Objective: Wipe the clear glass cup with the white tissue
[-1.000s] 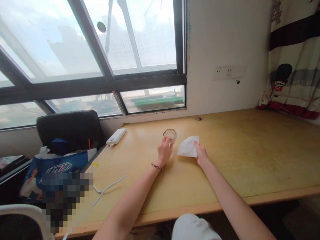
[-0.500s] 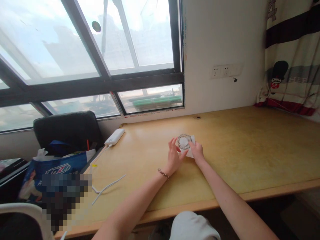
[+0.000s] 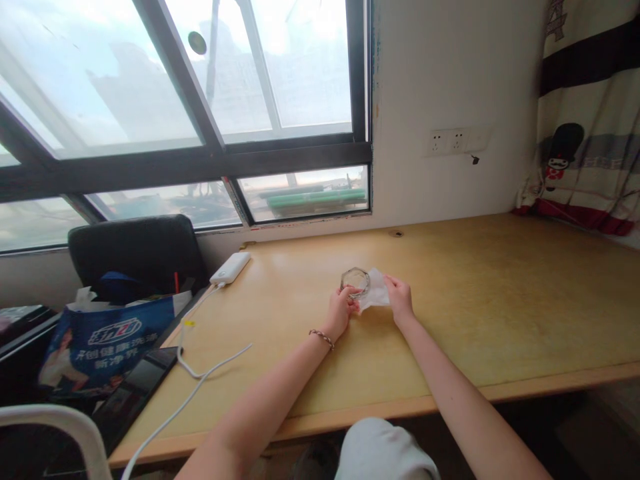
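My left hand (image 3: 343, 307) grips the near rim of a clear, faceted glass ashtray (image 3: 345, 276), which has a round hollow. Just right of it, my right hand (image 3: 399, 295) pinches the right edge of a thin white tissue (image 3: 376, 289). The tissue spreads between my hands, and its left side meets the glass near my left fingers. A braided bracelet (image 3: 321, 339) circles my left wrist. Both hands are above the middle of the wooden table (image 3: 480, 300).
A white power bank (image 3: 231, 267) with a white cable (image 3: 200, 381) lies at the table's left. Beside the table are a blue printed bag (image 3: 113, 347) and a black chair (image 3: 137, 253). Wall sockets (image 3: 447, 141) are behind, and a patterned curtain (image 3: 583, 113) hangs at the right.
The glass ashtray has shifted slightly left, with my left hand now closed on its rim. My right hand has drawn the tissue out to the right, away from the glass.
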`<state>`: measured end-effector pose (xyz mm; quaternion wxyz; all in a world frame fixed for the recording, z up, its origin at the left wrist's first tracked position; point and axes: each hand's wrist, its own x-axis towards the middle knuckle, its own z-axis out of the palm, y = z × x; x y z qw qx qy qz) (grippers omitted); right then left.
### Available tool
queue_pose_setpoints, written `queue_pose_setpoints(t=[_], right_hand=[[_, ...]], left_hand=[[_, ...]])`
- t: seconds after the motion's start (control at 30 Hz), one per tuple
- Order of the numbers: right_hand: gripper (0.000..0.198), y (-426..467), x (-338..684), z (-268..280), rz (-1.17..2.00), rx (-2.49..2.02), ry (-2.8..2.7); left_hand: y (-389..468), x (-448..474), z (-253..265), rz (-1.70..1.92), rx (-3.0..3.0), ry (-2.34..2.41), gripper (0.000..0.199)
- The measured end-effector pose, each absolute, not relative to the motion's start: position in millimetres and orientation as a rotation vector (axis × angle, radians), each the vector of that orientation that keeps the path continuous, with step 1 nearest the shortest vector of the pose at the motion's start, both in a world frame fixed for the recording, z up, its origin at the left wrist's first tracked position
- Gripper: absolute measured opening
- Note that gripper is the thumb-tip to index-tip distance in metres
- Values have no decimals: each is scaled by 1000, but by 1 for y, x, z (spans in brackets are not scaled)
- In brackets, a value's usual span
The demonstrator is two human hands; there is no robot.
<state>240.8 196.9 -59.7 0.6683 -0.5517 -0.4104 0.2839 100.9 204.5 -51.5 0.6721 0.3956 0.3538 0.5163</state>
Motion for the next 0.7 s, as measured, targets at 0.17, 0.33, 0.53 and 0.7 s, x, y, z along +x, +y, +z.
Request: queue_pose_setpoints(t=[0.17, 0.33, 0.53, 0.7], right_hand=[[41, 195, 247, -64, 542, -1493, -982], [37, 183, 249, -51, 348, -1950, -1107], [18, 180, 250, -49, 242, -2050, -1180], [24, 189, 253, -61, 295, -1827, -1116]], left_hand=[[209, 101, -55, 1193, 805, 795, 25], [214, 99, -59, 1221, 749, 788, 27], [215, 98, -59, 1227, 742, 816, 28], [210, 99, -57, 1196, 864, 801, 30]])
